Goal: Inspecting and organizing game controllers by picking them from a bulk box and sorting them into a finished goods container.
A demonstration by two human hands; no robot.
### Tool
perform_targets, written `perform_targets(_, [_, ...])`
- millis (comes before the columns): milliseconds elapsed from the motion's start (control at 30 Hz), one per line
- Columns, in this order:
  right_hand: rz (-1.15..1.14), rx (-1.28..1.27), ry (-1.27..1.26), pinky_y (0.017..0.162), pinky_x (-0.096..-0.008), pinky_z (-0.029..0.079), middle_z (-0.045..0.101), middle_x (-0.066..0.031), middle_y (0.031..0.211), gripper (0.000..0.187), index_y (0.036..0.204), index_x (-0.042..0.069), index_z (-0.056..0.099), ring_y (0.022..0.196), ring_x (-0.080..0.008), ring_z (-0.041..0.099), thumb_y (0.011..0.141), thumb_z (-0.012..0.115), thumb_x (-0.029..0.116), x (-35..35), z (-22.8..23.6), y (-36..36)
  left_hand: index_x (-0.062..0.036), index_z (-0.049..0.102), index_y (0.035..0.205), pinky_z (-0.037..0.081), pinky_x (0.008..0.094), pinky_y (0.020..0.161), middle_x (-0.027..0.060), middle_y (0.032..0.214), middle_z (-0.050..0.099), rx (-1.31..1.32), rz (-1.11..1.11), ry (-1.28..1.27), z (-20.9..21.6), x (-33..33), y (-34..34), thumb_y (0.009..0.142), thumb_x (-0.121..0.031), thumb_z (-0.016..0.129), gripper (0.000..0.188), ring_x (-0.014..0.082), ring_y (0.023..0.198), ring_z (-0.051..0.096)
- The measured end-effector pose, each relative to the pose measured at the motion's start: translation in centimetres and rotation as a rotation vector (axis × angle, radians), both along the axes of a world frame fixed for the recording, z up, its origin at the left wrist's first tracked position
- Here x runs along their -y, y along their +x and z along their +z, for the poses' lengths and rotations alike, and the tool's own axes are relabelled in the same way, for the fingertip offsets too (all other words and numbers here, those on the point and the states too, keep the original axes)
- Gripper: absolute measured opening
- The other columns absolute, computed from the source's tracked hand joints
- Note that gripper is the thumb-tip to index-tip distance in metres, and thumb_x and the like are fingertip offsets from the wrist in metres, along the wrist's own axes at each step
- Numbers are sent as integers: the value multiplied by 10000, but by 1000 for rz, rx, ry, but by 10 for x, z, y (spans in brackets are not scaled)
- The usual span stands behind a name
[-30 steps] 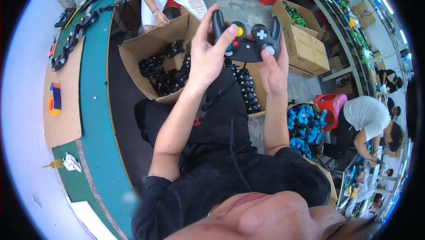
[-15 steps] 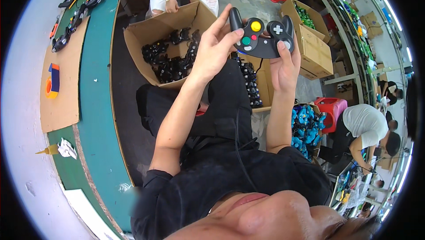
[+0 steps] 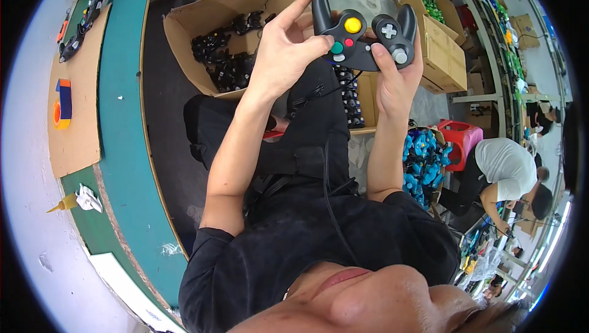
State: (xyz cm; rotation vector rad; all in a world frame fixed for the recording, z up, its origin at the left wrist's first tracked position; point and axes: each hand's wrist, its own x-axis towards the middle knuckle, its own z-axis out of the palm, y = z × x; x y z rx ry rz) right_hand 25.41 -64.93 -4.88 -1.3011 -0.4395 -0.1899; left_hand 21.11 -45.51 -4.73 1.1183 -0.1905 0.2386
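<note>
Between my two hands is a black game controller [image 3: 359, 57], its buttoned face turned toward the camera and its handles pointing up and away. It carries a yellow stick, a grey cross pad, a pale stick and small green and red buttons. My left hand [image 3: 285, 50] grips one side, thumb by the green button and index finger stretched along the handle. My right hand [image 3: 396, 84] wraps the other side, thumb near the cross pad and pale stick. The controller's black cable [image 3: 328, 192] trails over my lap and shirt. Both hands' rear fingers are partly hidden behind the controller.
An open cardboard box [image 3: 184, 32] of black controllers stands ahead left; another box [image 3: 368, 103] holds more. Blue controllers [image 3: 423, 155] fill a box at right. The green workbench [image 3: 123, 124] bears orange tape [image 3: 61, 109]. A person in white [image 3: 506, 164] sits by a red stool [image 3: 454, 133].
The controller has risen slightly in the picture with both hands still on it. My right thumb has moved up, off the pale stick toward the cross pad. The surroundings have shifted with the view.
</note>
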Motion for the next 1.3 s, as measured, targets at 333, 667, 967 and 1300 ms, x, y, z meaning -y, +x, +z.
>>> perform_targets(333, [26, 63, 30, 976, -360, 572, 647, -167, 1280, 966, 1619, -11, 235, 1127, -254, 690, 822, 774, -103, 9, -1, 1, -19, 336, 1594, 546, 317, 980, 202, 1338, 632, 104, -5, -92, 4, 18, 1, 866, 64, 723, 829, 177, 1122, 675])
perform_targets(667, [32, 151, -35, 968, -366, 570, 651, -159, 1234, 1135, 1654, 46, 134, 1109, -256, 697, 768, 829, -98, 7, -1, -2, -44, 331, 1617, 462, 392, 1107, 248, 1409, 588, 134, 43, -131, 2, 26, -4, 872, 59, 653, 818, 246, 1235, 633])
perform_targets(967, [20, 204, -78, 963, -378, 568, 659, -140, 1176, 1157, 1653, 34, 109, 1102, -275, 703, 764, 840, -96, 6, -4, -2, -42, 318, 1625, 460, 393, 1111, 249, 1415, 584, 75, 59, -165, 4, 27, -5, 857, 50, 624, 831, 263, 1234, 638])
perform_targets(1300, [-34, 223, -157, 971, -363, 560, 672, -129, 1141, 1167, 1647, 25, 141, 1108, -256, 697, 756, 893, -26, 6, 0, -9, -50, 312, 1626, 472, 435, 1124, 258, 1432, 574, 26, 6, -203, -1, 25, -3, 857, 36, 577, 818, 334, 1261, 637])
